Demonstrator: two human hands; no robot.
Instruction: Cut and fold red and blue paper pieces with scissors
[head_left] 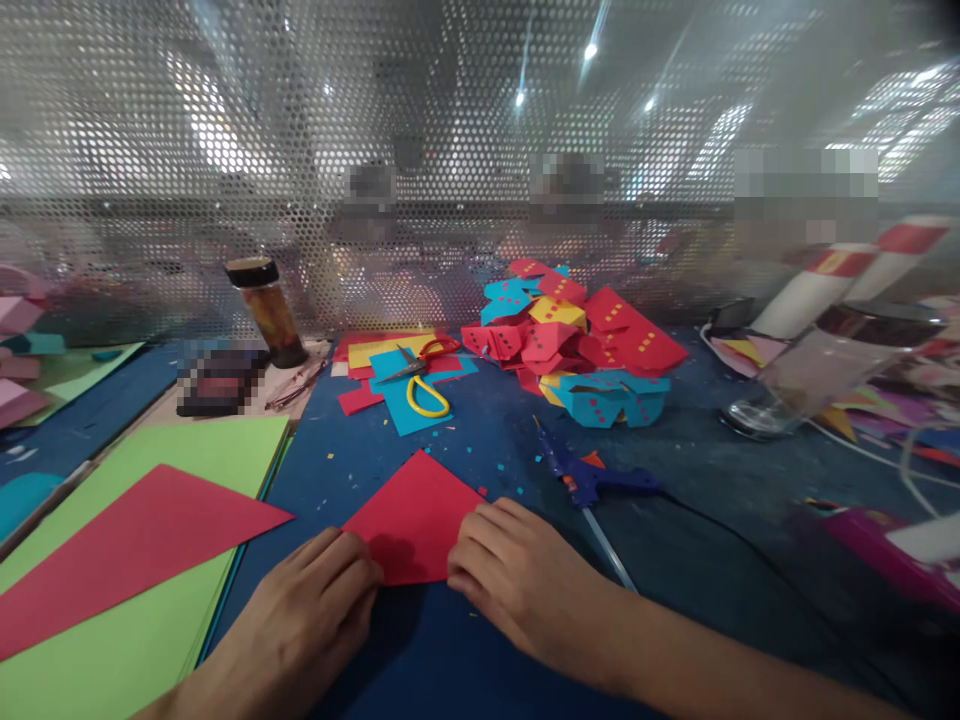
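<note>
A folded piece of red paper (pixel 421 515) lies on the blue table in front of me, with one corner pointing away. My left hand (pixel 319 590) has its fingers curled over the paper's near left edge. At the near right edge, my right hand (pixel 517 575) is closed in the same way, fingers pressed together on the paper. Both thumbs are hidden beneath. Beyond the paper lie scissors (pixel 424 385) with yellow and red handles, on blue paper pieces (pixel 405 422). A blue glue gun (pixel 592 478) rests to the right of the paper, its glue stick pointing toward my right forearm.
Folded red, blue and yellow paper shapes (pixel 555 335) are piled at the back. On the left, red paper (pixel 150 540) lies on green sheets (pixel 225 450). A dark-lidded bottle (pixel 270 315) stands near the perforated metal screen (pixel 435 150). A clear cup (pixel 817 370) tilts in view at right.
</note>
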